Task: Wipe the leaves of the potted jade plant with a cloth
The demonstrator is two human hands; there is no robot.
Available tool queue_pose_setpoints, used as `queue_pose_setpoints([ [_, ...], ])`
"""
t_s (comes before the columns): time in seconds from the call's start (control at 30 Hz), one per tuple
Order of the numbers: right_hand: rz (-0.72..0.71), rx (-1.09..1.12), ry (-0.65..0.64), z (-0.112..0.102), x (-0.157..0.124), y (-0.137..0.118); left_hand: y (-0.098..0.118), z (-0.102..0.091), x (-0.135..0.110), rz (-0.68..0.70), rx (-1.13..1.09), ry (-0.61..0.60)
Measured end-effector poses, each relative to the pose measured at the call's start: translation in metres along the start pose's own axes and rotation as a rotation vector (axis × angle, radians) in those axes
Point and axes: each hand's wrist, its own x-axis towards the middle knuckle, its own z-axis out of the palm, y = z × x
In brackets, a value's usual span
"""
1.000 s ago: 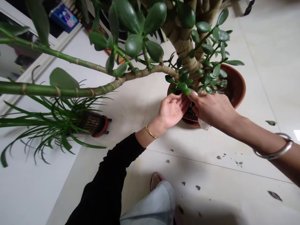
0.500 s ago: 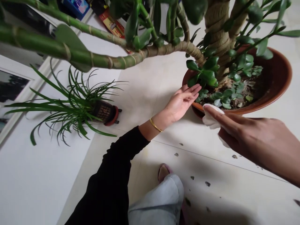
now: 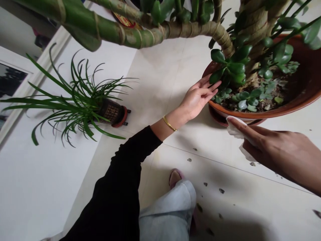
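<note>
My left hand point(image 3: 199, 97), with a gold bangle at its wrist, reaches palm up to the left rim of a large brown plant pot point(image 3: 281, 112). Its fingers are stretched out and slightly apart, touching or just under the lower leaves of a jade plant point(image 3: 237, 68). The tips of some fingers are hidden by the leaves. In front of the pot, my right hand point(image 3: 283, 147) pinches a crumpled white tissue point(image 3: 235, 131), index finger pointing along it toward the rim. Thick brown stems rise from the soil, where small succulents point(image 3: 250, 97) grow.
A thick ringed branch point(image 3: 150, 35) crosses the top of the view. At left, a spiky long-leaved plant stands in a dark pot point(image 3: 109, 111) on a wheeled base by the white wall. Dry leaf bits point(image 3: 221, 191) lie scattered on the pale tiled floor point(image 3: 175, 157).
The view has shifted, so the big pot sits farther right and the branch higher. My left fingers have moved up closer to the leaves and spread a little. My right hand still holds the tissue.
</note>
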Motion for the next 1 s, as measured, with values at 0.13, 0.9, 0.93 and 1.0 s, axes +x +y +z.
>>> queue_pose_setpoints([
  [0.13, 0.059, -0.065, -0.020, 0.013, -0.004, 0.014, -0.005, -0.024, 0.004, 0.139, 0.316, 0.113],
  [0.9, -0.019, -0.078, 0.002, 0.031, -0.031, 0.061, -0.029, -0.021, 0.043, -0.194, 0.444, 0.116],
  [0.93, 0.003, -0.077, -0.016, 0.030, -0.033, 0.064, -0.029, -0.018, 0.041, -0.207, 0.424, 0.105],
  [1.0, 0.064, -0.071, -0.063, 0.029, -0.035, 0.069, -0.028, -0.013, 0.036, -0.226, 0.384, 0.104],
])
